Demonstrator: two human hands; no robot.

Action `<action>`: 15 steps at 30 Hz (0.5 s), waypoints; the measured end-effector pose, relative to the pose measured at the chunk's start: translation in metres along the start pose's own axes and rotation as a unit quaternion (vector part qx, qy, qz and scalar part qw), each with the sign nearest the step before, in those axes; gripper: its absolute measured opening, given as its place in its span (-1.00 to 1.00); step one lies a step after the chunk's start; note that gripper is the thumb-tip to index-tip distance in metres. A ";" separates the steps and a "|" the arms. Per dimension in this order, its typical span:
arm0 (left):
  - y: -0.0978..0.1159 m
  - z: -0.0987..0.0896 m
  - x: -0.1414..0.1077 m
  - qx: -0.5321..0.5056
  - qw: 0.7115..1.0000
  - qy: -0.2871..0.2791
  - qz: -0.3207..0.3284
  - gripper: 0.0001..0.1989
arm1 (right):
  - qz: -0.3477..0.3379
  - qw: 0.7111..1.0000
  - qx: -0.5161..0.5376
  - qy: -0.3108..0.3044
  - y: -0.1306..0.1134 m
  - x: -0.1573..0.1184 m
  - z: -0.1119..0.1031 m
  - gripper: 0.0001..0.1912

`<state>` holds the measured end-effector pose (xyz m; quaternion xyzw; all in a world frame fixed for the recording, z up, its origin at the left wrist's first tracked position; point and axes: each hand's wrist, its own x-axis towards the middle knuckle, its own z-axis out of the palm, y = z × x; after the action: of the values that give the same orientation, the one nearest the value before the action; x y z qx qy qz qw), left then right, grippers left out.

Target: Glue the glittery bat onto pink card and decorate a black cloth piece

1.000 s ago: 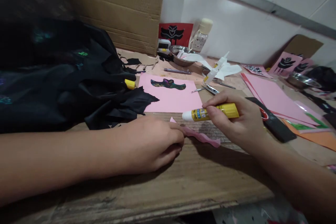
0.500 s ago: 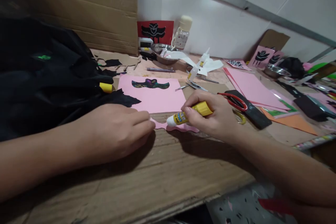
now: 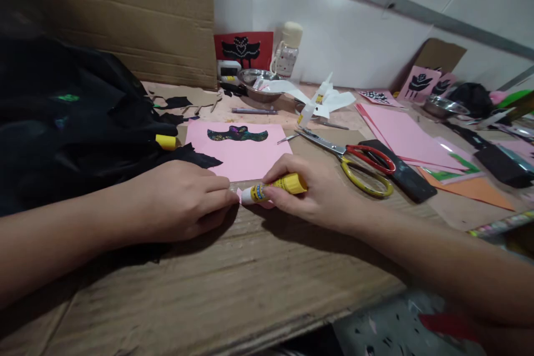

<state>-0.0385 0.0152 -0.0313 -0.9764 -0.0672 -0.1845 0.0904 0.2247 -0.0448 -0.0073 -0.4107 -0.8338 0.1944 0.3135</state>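
Note:
My right hand (image 3: 311, 192) is closed round a yellow glue stick (image 3: 287, 183), its white tip tilted down onto a small pink paper cutout (image 3: 239, 194) on the cardboard-covered table. Most of that cutout is hidden under the stick and my fingers. My left hand (image 3: 196, 200) pinches or presses the cutout's left end with its fingers together. Just beyond both hands lies a pink sheet (image 3: 237, 164) bearing a dark, glittery, wing-shaped piece (image 3: 237, 133). A yellow cap (image 3: 166, 142) rests among black scraps to the left.
Red-and-yellow-handled scissors (image 3: 346, 158) lie beyond my right hand, by a black block (image 3: 411, 178). Pink sheets (image 3: 400, 133) are stacked at right. A metal bowl (image 3: 259, 86), glue bottles (image 3: 315, 103) and a lidded bottle (image 3: 288, 53) stand at the back. Black material (image 3: 75, 122) fills the left.
My right hand has moved left with the glue stick along the pink cutout, toward my left fingers. The scissors behind it now show more fully.

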 end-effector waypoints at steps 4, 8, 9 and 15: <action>0.001 -0.002 0.001 -0.010 1.000 0.000 0.004 -0.71 | 0.009 1.000 -0.020 0.004 0.000 -0.001 -0.004 -0.94; 0.003 -0.003 0.004 -0.022 1.000 -0.014 -0.011 -0.71 | 0.065 0.996 -0.065 0.003 -0.002 -0.003 -0.016 -0.91; 0.003 -0.003 0.004 -0.026 0.999 -0.015 -0.013 -0.69 | 0.072 0.995 -0.068 0.005 -0.003 -0.003 -0.019 -0.90; 0.005 0.001 0.002 -0.058 0.998 -0.015 -0.037 -0.59 | 0.067 0.993 -0.030 0.092 -0.011 -0.003 -0.029 -0.83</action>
<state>-0.0354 0.0111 -0.0318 -0.9794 -0.0938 -0.1771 0.0260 0.2397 -0.0518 0.0187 -0.4913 -0.7774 0.1511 0.3625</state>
